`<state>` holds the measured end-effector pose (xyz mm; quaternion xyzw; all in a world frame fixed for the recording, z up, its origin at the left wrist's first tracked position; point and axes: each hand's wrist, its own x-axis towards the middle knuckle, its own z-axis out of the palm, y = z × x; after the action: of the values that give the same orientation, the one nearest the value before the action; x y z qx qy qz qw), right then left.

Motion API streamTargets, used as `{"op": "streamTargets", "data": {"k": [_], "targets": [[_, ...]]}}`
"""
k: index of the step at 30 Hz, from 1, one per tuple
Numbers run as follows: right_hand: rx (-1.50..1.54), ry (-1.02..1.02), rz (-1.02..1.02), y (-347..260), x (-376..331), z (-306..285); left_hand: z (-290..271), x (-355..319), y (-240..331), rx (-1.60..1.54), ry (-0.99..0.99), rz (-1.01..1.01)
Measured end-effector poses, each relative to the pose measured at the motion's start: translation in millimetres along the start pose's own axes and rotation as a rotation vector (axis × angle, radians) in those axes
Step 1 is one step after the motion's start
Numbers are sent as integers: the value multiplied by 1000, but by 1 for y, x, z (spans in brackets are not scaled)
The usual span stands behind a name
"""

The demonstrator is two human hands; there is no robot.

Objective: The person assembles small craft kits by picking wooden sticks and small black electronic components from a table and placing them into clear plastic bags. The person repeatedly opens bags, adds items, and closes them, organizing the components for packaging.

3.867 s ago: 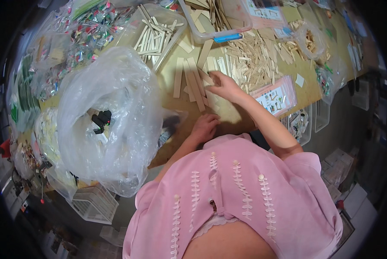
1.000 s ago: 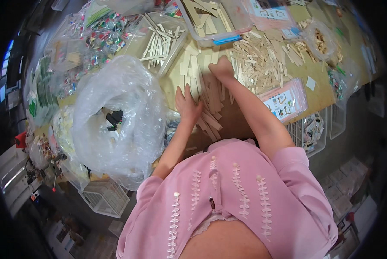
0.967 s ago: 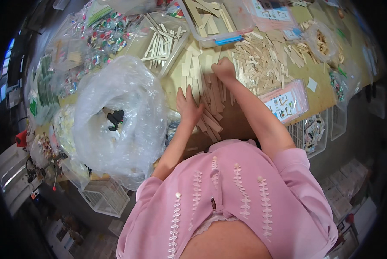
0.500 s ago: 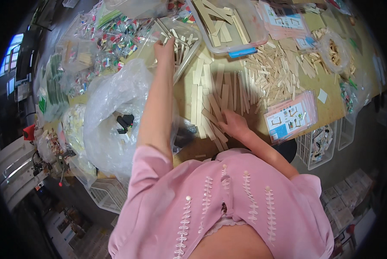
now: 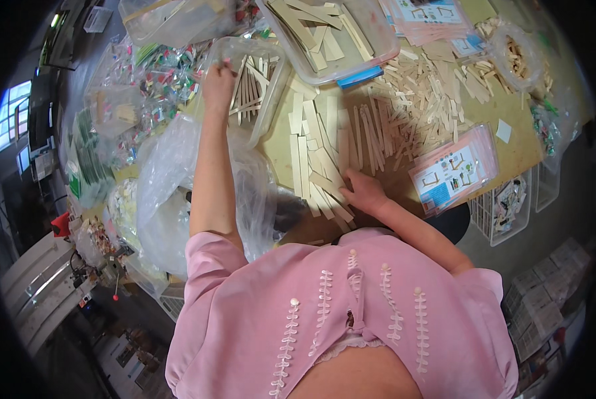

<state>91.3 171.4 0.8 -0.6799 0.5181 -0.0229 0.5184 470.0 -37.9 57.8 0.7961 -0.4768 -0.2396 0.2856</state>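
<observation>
My left hand [image 5: 218, 83] is stretched far forward to the near rim of a clear plastic tub [image 5: 271, 100] that holds thin wooden sticks; whether the fingers grip the rim or a stick, I cannot tell. My right hand [image 5: 364, 193] lies with spread fingers on a row of flat wooden slats [image 5: 318, 153] laid side by side on the brown table [image 5: 511, 159], close to my body. A heap of small wooden sticks [image 5: 417, 100] lies just beyond the slats.
A large crumpled clear plastic bag [image 5: 165, 199] fills the left under my left arm. A second clear tub with wooden pieces and a blue clip [image 5: 331, 33] stands at the back. Pink printed cards in sleeves [image 5: 454, 169] lie at right. Bags of colourful small parts [image 5: 151, 73] crowd the far left.
My left arm has gone from the slats out to the stick tub at the far left and stayed there. My right hand has drawn back to the near end of the slats.
</observation>
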Motion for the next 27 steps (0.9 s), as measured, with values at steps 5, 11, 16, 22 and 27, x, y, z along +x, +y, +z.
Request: {"op": "streamTargets", "data": {"k": [5,11,16,22,27], "targets": [[-16,20,-32,1,-2,-2,48,-11,-49,85,-71,22],[4,28,-19,0,-3,-2,67,-4,-31,501,-219,-293],[-3,58,-58,3,-5,3,59,10,-77,190,-328,-235],[3,56,-59,6,-3,4,21,-28,-35,-576,-280,-237],[-51,44,-74,9,-5,6,-24,-36,-36,-812,163,-57]]}}
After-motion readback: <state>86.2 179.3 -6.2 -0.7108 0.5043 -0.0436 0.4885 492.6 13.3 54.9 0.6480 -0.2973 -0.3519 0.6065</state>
